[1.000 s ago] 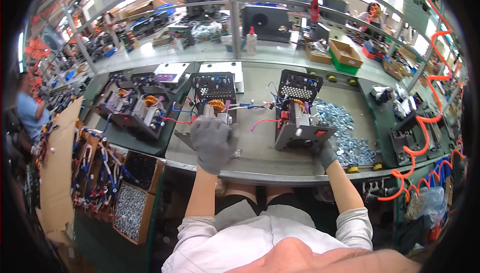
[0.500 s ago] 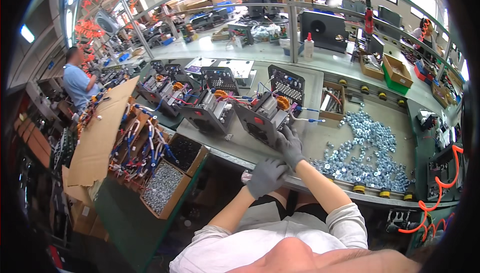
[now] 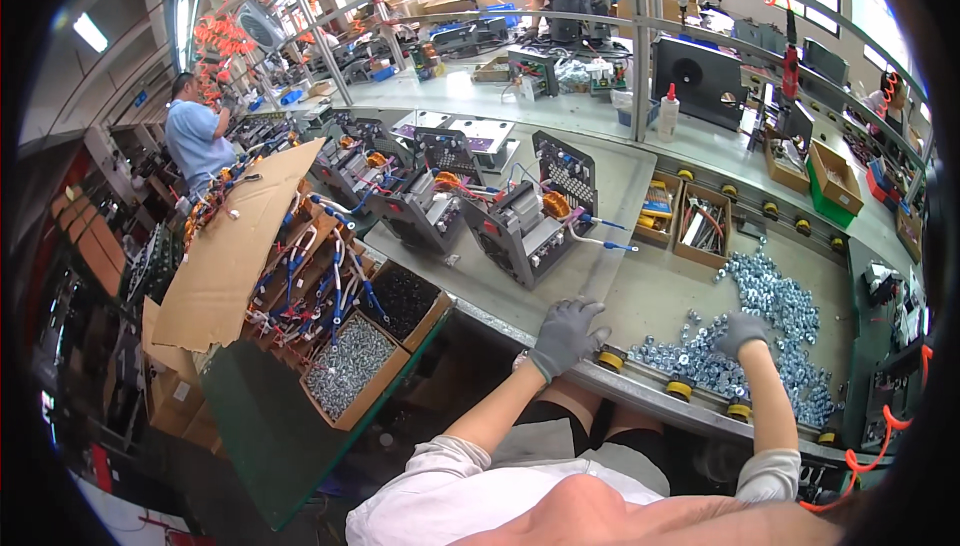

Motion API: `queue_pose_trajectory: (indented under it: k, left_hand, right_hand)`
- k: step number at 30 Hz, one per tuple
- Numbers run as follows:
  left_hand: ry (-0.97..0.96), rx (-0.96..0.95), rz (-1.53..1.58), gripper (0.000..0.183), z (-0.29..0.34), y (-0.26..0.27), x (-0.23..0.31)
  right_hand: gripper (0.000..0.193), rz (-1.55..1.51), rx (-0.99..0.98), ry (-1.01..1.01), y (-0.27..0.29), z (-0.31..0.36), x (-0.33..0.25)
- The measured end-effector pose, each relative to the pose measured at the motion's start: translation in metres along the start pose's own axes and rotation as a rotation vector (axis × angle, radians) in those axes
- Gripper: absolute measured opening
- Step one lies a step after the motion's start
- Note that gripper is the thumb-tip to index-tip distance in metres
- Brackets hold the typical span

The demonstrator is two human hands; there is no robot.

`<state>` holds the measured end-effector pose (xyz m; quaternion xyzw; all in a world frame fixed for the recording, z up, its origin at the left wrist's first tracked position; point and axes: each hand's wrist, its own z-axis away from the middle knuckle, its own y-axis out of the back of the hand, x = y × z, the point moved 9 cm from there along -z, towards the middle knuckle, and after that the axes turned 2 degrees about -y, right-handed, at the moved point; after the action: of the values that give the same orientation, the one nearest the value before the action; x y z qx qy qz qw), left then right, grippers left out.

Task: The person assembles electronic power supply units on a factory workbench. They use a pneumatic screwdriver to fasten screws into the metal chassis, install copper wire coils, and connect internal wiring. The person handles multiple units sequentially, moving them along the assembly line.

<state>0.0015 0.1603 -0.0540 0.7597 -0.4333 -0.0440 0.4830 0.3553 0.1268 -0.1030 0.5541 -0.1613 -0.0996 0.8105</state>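
My left hand [image 3: 568, 336], in a grey glove, is at the bench's front edge with its fingers spread and nothing in them. Over a pile of small shiny metal nuts [image 3: 765, 291] on the right, my gloved right hand [image 3: 742, 332] reaches down with its fingers curled; what they hold, if anything, is hidden. The nearest electronic unit [image 3: 520, 231] stands upright ahead of my left hand, apart from it. This unit has a dark metal casing, a copper-coloured coil, and white and blue leads that stick out to the right.
Two similar units [image 3: 425, 211] stand further left. Boxes of screws [image 3: 350, 371] and black parts [image 3: 405, 301] sit at the left, beside a cardboard sheet [image 3: 235, 241] and wire bundles. Small boxes [image 3: 703, 221] stand behind the nuts. Yellow-black rollers [image 3: 680, 388] line the front edge.
My right hand has left the nearest unit and moved right to the nuts. My left hand has moved slightly right along the bench edge and spread its fingers. The view has shifted.
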Motion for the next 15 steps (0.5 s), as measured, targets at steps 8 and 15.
queue_pose_trajectory:
  k: [8,15]
  left_hand:
    - [0.017,0.055,0.04,0.035,0.004,0.006,-0.007]
    - [-0.031,0.13,-0.002,0.028,0.005,0.01,0.002]
  right_hand:
    - [0.036,-0.025,-0.018,-0.157,-0.058,-0.036,0.037]
    - [0.031,-0.115,0.022,-0.057,-0.03,-0.01,0.038]
